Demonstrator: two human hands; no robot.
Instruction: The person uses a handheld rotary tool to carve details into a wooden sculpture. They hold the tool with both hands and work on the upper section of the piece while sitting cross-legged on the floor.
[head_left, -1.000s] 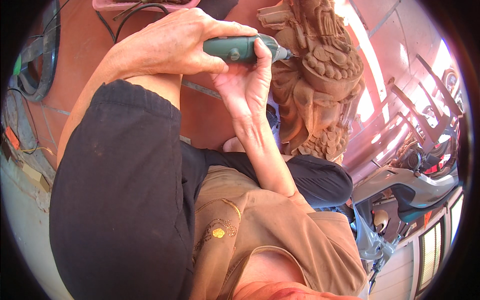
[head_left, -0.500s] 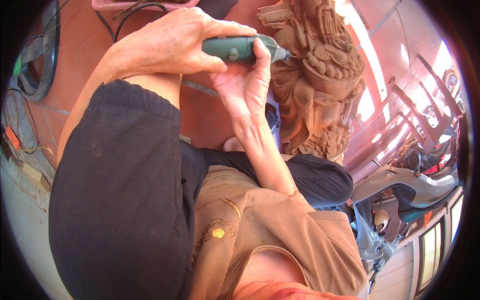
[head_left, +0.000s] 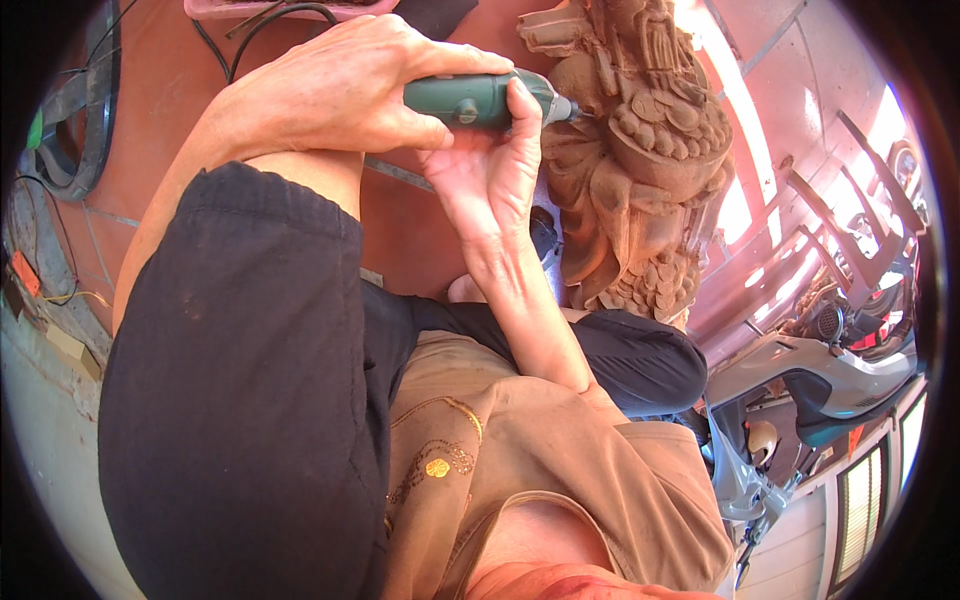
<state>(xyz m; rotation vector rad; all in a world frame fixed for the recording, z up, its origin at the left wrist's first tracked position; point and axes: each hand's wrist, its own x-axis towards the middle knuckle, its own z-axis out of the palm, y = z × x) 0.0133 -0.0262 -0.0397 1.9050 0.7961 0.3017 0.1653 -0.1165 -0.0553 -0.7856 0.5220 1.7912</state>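
Head view looks down on both hands at one green rotary tool [head_left: 465, 99], its tip pointing at a brown carving [head_left: 640, 195] on the picture's right, in front of the seated person's folded right knee [head_left: 640, 360]. The left hand [head_left: 345, 95] wraps the rear of the tool's body from above, forefinger laid along it, probably to carry the weight and set the angle. The right hand [head_left: 485, 175] comes from below, palm up, its thumb across the casing near the nose, where it seems best placed to steer the tip. Each grip is closed on the tool; whether the tip actually touches the carving, I cannot tell. The left wrist crosses the bare shin below the raised left knee [head_left: 260, 350], which likely steadies the arm.

Under everything runs a reddish tiled floor [head_left: 160, 110], with a dark cable [head_left: 240, 50] looping near a pink tray [head_left: 350, 11] at the upper edge. Strong light falls across the tiles beyond the carving, and a grey motorbike [head_left: 780, 360] stands at the far right.
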